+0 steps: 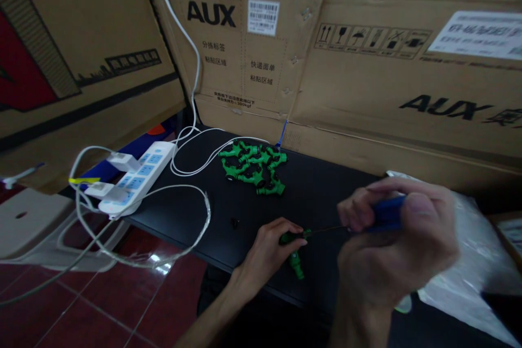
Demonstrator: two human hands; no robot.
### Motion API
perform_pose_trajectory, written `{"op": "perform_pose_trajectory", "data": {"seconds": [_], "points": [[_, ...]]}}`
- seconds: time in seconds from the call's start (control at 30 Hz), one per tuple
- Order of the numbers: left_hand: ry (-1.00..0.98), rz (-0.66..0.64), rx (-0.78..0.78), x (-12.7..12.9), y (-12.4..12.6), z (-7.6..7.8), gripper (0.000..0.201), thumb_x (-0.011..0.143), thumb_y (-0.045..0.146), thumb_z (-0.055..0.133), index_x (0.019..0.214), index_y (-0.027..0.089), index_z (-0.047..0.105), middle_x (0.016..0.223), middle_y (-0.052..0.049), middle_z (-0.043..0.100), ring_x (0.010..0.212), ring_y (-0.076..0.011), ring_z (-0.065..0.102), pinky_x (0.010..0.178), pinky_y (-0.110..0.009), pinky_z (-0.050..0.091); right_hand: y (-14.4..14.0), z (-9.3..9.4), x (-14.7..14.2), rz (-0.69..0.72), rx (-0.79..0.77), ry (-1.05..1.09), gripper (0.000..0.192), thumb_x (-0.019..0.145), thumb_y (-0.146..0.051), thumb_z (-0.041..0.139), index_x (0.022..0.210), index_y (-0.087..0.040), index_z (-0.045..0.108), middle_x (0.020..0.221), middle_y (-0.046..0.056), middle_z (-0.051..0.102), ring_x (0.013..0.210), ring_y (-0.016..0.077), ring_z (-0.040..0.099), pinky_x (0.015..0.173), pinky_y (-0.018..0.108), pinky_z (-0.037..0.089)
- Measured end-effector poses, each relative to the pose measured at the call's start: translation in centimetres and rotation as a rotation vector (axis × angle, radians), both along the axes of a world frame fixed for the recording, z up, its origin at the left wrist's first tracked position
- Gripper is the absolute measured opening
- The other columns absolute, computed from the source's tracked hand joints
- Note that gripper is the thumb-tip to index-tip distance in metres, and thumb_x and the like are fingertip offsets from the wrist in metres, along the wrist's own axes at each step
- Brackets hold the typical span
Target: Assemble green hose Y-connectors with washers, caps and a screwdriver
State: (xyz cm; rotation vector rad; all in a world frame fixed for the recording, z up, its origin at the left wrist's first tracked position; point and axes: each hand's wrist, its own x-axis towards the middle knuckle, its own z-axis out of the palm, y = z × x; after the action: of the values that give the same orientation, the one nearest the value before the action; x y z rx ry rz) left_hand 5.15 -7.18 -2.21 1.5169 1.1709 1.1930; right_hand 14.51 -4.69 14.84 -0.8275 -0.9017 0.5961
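My left hand (pixel 271 244) is closed on a green plastic hose splitter (pixel 297 265) near the front edge of the black table. One green branch points down toward me, and my fingers hide part of the body. In my right hand (pixel 402 239) is a screwdriver with a blue handle (pixel 383 213). Its thin shaft reaches left to the green piece, but whether the tip touches it I cannot tell. Farther back lies a cluster of several similar green splitters (pixel 255 166) with black parts. A small black piece (pixel 235 222) lies to the left of my left hand.
A white power strip (pixel 141 176) with plugged-in adapters sits at the table's left, its white cable (pixel 207 212) looping over the edge. Cardboard boxes (pixel 261 54) wall the back and left. Clear plastic bags (pixel 468 261) lie at right. A plastic stool (pixel 30 223) stands at left.
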Motion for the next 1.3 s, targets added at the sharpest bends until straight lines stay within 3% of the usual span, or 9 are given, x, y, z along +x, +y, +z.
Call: {"op": "perform_pose_trajectory", "data": {"seconds": [0.17,0.27,0.4,0.53,0.6,0.97,1.07,1.23,1.3], "points": [[0.036,-0.011,-0.055,-0.1,0.1,1.0,0.013,0.083,0.019,0.082,0.095,0.019,0.077,0.103,-0.004,0.079,0.098,-0.0196,0.074,0.094,-0.030,0.055,2.8,0.7,4.1,1.040,0.038,-0.236,0.020,0.089,-0.031,0.062,0.080,-0.018,0.075,0.058,0.000,0.056,0.048,0.0138,0.053,0.043,0.027,0.046],[0.055,-0.010,-0.064,-0.1,0.1,1.4,0.013,0.084,0.019,0.081,0.096,0.020,0.077,0.102,-0.003,0.078,0.099,-0.0197,0.074,0.095,-0.030,0.055,4.2,0.6,4.8,1.397,0.140,-0.212,0.027,0.095,-0.032,0.054,0.085,-0.019,0.075,0.051,-0.006,0.046,0.034,0.0072,0.040,0.036,0.020,0.036],[0.050,0.014,-0.062,0.1,0.0,1.0,0.016,0.083,0.019,0.082,0.097,0.019,0.074,0.102,-0.003,0.077,0.098,-0.0198,0.075,0.092,-0.030,0.056,3.4,0.0,2.9,0.923,0.070,-0.076,0.021,0.088,-0.024,0.059,0.073,-0.018,0.072,0.043,-0.011,0.027,0.032,0.0042,0.017,0.034,0.019,0.020],[0.043,0.000,-0.014,0.1,0.1,0.2,0.015,0.085,0.024,0.081,0.095,0.019,0.071,0.103,-0.004,0.076,0.097,-0.0200,0.075,0.091,-0.032,0.058,1.4,-0.5,0.4,-0.003,0.051,0.028,0.019,0.090,-0.015,0.060,0.073,-0.020,0.065,0.051,-0.007,0.039,0.038,0.0068,0.029,0.036,0.019,0.023],[0.040,-0.003,0.006,0.1,0.2,-0.1,0.016,0.084,0.024,0.081,0.094,0.019,0.070,0.103,-0.005,0.077,0.097,-0.0199,0.075,0.090,-0.032,0.058,0.7,-0.5,0.2,-0.124,0.050,0.024,0.020,0.094,-0.020,0.056,0.076,-0.021,0.064,0.054,-0.006,0.041,0.041,0.0083,0.034,0.038,0.021,0.026],[0.093,-0.002,-0.042,-0.2,0.0,1.4,0.007,0.086,0.019,0.078,0.092,0.018,0.076,0.102,-0.006,0.078,0.095,-0.0210,0.074,0.090,-0.031,0.056,3.9,0.6,5.7,1.547,0.125,-0.241,0.031,0.096,-0.037,0.048,0.089,-0.020,0.072,0.055,-0.005,0.048,0.038,0.0088,0.044,0.041,0.023,0.043],[0.075,0.018,-0.026,0.0,0.0,0.8,0.013,0.084,0.020,0.081,0.096,0.018,0.075,0.103,-0.005,0.078,0.097,-0.0201,0.074,0.092,-0.030,0.056,4.0,0.1,4.1,1.311,0.131,-0.113,0.031,0.092,-0.039,0.051,0.074,-0.019,0.066,0.046,-0.010,0.029,0.032,0.0053,0.023,0.033,0.018,0.026],[0.056,0.018,0.014,0.1,0.1,-0.1,0.015,0.085,0.024,0.081,0.096,0.019,0.072,0.103,-0.004,0.077,0.097,-0.0195,0.075,0.090,-0.031,0.058,1.4,-0.7,0.9,0.046,0.100,0.089,0.018,0.090,-0.021,0.054,0.073,-0.021,0.062,0.052,-0.007,0.036,0.037,0.0079,0.026,0.036,0.020,0.022],[0.052,0.015,0.026,0.1,0.2,-0.2,0.014,0.085,0.024,0.081,0.094,0.019,0.071,0.103,-0.005,0.077,0.096,-0.0195,0.075,0.089,-0.031,0.058,0.5,-0.7,0.6,-0.228,0.099,0.122,0.019,0.092,-0.016,0.053,0.077,-0.022,0.062,0.058,-0.005,0.041,0.041,0.0092,0.032,0.038,0.022,0.026]]}}
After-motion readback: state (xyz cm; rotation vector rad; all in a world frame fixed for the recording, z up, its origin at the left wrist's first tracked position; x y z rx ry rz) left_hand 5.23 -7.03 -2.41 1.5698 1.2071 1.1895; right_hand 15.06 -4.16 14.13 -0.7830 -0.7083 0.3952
